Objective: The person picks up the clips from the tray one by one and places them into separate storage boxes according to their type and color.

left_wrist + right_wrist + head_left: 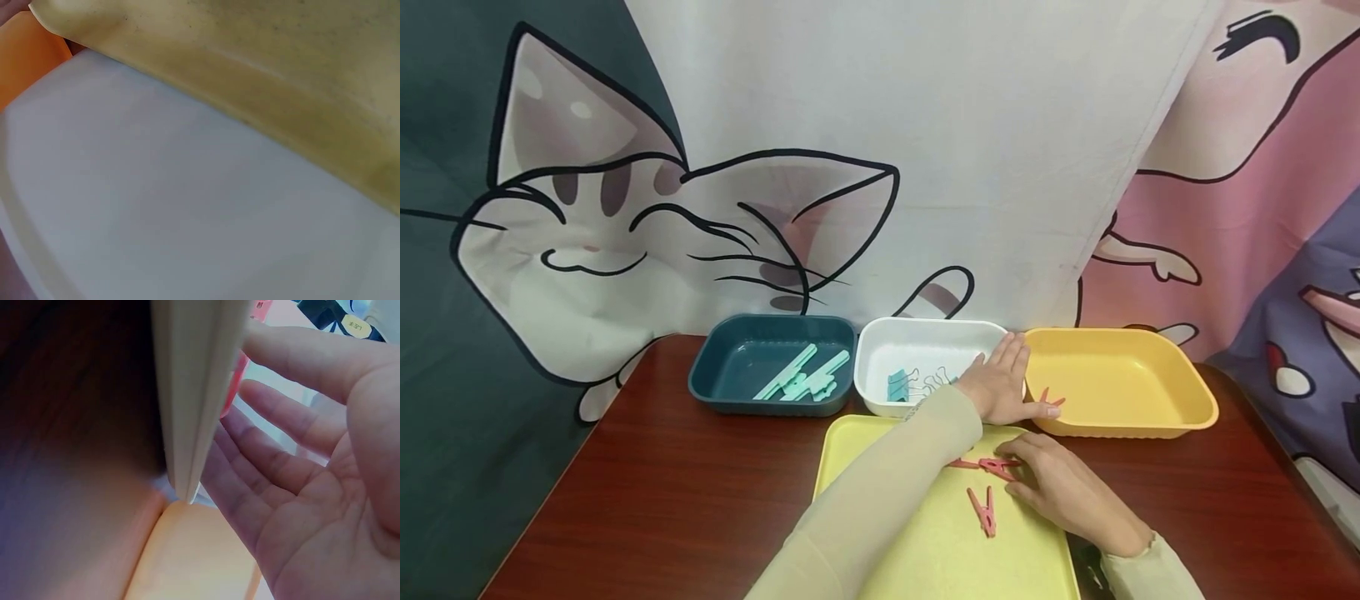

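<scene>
By white bin (pixel 917 342), left fingers (pixel 1011 351) straight; right fingers (pixel 1021 451) bent at clothespin (pixel 996 467), grip unclear

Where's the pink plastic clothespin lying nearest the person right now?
In the head view, that pink plastic clothespin lies on the pale yellow rectangular tray, right of its middle, left of the person's right hand, below other pink clothespins.
</scene>
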Available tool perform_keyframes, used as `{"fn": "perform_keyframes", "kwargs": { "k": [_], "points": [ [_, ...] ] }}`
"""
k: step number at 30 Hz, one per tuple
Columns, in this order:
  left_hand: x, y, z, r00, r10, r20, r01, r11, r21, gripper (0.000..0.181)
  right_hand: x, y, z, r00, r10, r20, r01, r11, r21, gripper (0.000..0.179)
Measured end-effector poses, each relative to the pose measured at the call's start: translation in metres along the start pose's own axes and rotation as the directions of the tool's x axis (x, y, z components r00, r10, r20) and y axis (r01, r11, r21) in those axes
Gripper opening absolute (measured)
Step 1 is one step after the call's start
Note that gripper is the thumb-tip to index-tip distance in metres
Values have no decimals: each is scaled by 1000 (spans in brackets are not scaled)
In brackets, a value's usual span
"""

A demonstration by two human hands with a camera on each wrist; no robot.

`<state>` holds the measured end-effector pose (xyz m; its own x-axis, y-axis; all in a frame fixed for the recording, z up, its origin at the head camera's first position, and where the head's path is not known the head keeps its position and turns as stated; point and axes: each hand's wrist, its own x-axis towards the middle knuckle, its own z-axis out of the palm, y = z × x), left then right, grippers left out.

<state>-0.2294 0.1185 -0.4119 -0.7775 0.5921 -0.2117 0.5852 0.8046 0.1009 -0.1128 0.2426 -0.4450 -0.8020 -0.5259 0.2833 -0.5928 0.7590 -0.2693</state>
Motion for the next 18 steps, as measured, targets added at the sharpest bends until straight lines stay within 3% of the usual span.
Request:
{"fn": "perform_keyframes", "kwargs": {
  "k": [18],
  "points": [
    [-1,0,-1,1000,-2,2,2,1000,10,109,0,2,6,996,-59,-61,59,998,-1,28]
  ]
}}
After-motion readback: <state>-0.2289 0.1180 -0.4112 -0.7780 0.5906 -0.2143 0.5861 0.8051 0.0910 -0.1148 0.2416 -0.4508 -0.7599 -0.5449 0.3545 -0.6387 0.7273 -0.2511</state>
